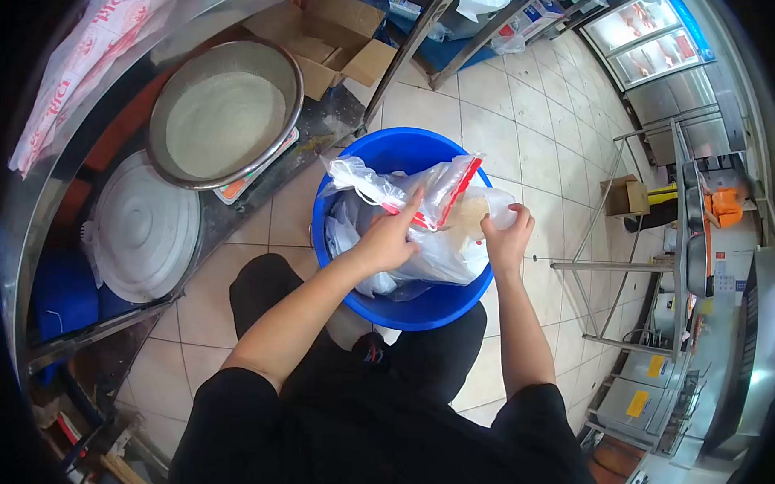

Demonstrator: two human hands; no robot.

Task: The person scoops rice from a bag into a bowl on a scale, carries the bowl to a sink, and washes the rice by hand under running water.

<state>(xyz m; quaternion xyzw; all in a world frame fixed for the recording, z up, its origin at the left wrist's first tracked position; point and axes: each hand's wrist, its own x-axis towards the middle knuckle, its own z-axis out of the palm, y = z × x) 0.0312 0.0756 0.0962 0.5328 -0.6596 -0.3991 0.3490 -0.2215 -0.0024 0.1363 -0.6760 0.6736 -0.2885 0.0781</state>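
A round blue tub (377,310) stands on the floor between my knees, with crumpled plastic bags inside. My left hand (389,242) grips a clear plastic bag (445,180) with red bands, its index finger stretched out along the plastic. White string or twisted plastic (353,174) lies near the far left rim. At the tub's right side, my right hand (507,238) pinches the edge of a translucent white bag (498,201). Something tan and grainy (469,217) shows at this bag, between my two hands. What lies deeper in the tub is hidden.
On the left shelf, a metal bowl (297,89) of pale powder sits over a scale (262,168); a white lid (145,229) is nearby. Behind are cardboard boxes (343,36). Metal racks (613,267) stand right, with a person in orange (726,207) beyond.
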